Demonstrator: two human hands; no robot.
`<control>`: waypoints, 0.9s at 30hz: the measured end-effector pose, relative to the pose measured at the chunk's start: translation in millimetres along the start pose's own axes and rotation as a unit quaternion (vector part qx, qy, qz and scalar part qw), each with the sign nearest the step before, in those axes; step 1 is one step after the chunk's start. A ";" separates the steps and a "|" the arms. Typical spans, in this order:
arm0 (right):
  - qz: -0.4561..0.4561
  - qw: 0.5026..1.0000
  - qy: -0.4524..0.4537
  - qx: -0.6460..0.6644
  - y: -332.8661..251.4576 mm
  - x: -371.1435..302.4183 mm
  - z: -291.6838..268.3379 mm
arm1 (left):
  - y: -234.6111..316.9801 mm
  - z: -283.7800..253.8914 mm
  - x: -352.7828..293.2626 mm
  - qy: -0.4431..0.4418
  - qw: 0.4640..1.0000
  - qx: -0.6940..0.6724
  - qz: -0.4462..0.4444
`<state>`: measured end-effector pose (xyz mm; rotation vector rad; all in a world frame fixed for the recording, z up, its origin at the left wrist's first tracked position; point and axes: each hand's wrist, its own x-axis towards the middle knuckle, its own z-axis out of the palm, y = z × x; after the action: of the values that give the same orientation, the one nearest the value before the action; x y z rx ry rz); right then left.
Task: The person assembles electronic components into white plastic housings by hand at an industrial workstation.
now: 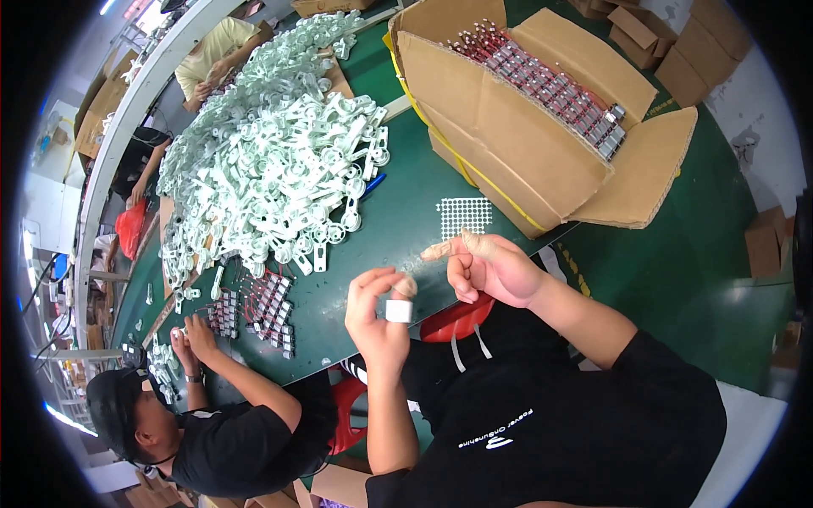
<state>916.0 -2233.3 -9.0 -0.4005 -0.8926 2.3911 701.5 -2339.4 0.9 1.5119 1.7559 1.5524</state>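
At the far left, a red bag [129, 229] is seen; below it, a co-worker in a black cap [110, 406] is bent toward the green tabletop [322, 317], both of the co-worker's hands [201, 339] being brought close together at a pale piece too small to make out; beyond, another co-worker in a pale yellow shirt [207, 59] is partly hidden by a large heap of pale green plastic parts [279, 161]; near the heap's lower end, two groups of small metal motor-like units with dark red wires [269, 309] are laid in rows; a blue pen [373, 184] is left beside the heap; the left hand [378, 330] is raised with its fingers bent, one tip being covered by a tan wrap [407, 289]; a small white block-shaped piece [398, 311] is seen at that hand's thumb, but whether it is gripped or worn cannot be told; on the tabletop, a white perforated grid [464, 218] is laid near the right hand [508, 275], whose two tan-wrapped digits are stretched apart, released, the others being loosely curled; under the table's edge, a red stool [457, 322] is glimpsed; farther right, more wired units [559, 89] are packed in rows in an open cardboard box [500, 127]; at the right, a cardboard carton [765, 241] is placed.
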 end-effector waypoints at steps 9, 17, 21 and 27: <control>0.111 0.994 -0.019 0.012 -9.9 -0.8 3.7 | 28.5 4.3 16.6 -0.195 0.939 0.186 0.214; 0.105 0.983 -0.131 0.080 -5.4 1.0 1.1 | 11.6 -9.0 25.7 -0.246 0.963 -0.064 -0.096; 0.082 0.982 -0.122 0.120 1.3 8.3 1.1 | -9.5 -8.8 21.5 -0.093 0.890 -0.371 -0.249; 0.039 0.991 0.112 0.065 18.3 20.0 -4.7 | -37.1 -2.7 -2.0 0.017 0.950 -0.177 -0.258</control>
<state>894.9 -2230.6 -26.5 -0.6480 -0.6277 2.3992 682.7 -2336.2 -31.1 0.7781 1.6066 1.5072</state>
